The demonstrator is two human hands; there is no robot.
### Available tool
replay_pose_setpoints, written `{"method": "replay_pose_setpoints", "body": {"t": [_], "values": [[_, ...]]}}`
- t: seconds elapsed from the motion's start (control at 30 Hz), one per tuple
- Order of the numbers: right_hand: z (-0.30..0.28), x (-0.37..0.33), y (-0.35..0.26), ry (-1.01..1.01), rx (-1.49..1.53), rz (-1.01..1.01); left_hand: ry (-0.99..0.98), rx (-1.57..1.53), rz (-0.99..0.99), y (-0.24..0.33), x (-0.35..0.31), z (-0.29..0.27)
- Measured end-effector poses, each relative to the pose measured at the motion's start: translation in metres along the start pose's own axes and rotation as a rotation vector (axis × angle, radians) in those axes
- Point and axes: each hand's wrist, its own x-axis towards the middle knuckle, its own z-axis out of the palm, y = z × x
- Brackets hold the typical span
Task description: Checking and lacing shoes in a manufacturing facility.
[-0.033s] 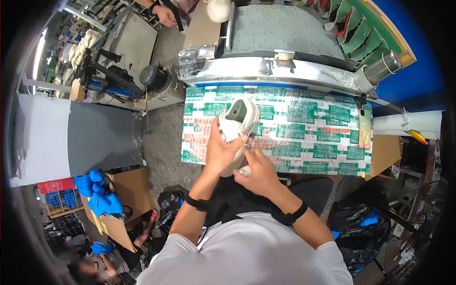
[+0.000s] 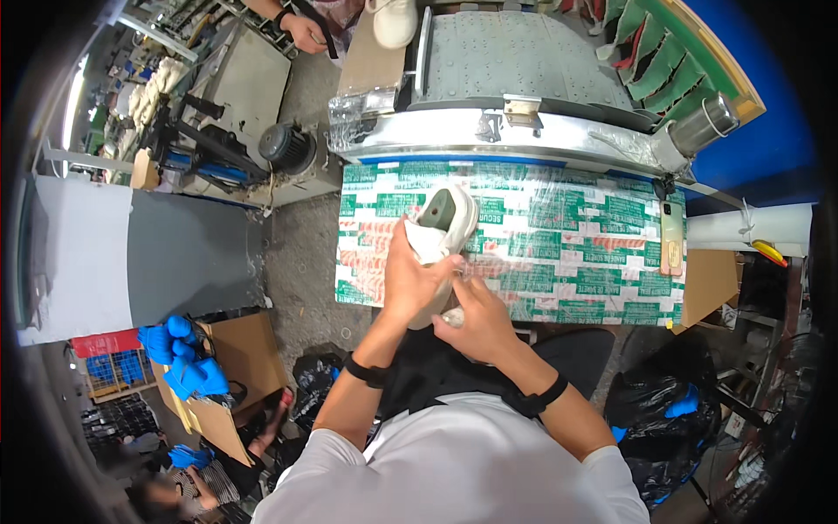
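Shoe (image 2: 457, 236) | white outside | grey-green inside | opening turned upward

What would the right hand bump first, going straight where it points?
Probably the white shoe, or perhaps the left hand holding it; both look close ahead of the right hand, but depth is unclear.

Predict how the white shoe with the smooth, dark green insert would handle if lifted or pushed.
The white shoe is probably stiff around its heel, because the green insert fills the opening. That insert may make it heavier than an empty shoe. On the green and white tabletop, which looks glossy, it might slide.
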Motion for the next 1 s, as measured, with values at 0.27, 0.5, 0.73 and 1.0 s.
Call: {"method": "replay_pose_setpoints", "body": {"t": [0.27, 0.5, 0.73, 1.0], "values": [[-0.083, 0.001, 0.089, 0.212, -0.134, 0.066, -0.221, -0.170, -0.210, 0.035, 0.061, -0.050], [-0.117, -0.012, 0.167, 0.385, -0.547, 0.040, -0.188, 0.221, 0.426, 0.087, 0.213, -0.110], [-0.121, -0.002, 0.173, 0.415, -0.600, 0.009, -0.049, 0.767, 0.396, 0.088, 0.415, -0.102], [-0.116, -0.004, 0.170, 0.445, -0.545, -0.013, 0.119, 0.669, 0.783, 0.021, 0.350, -0.095]]}}
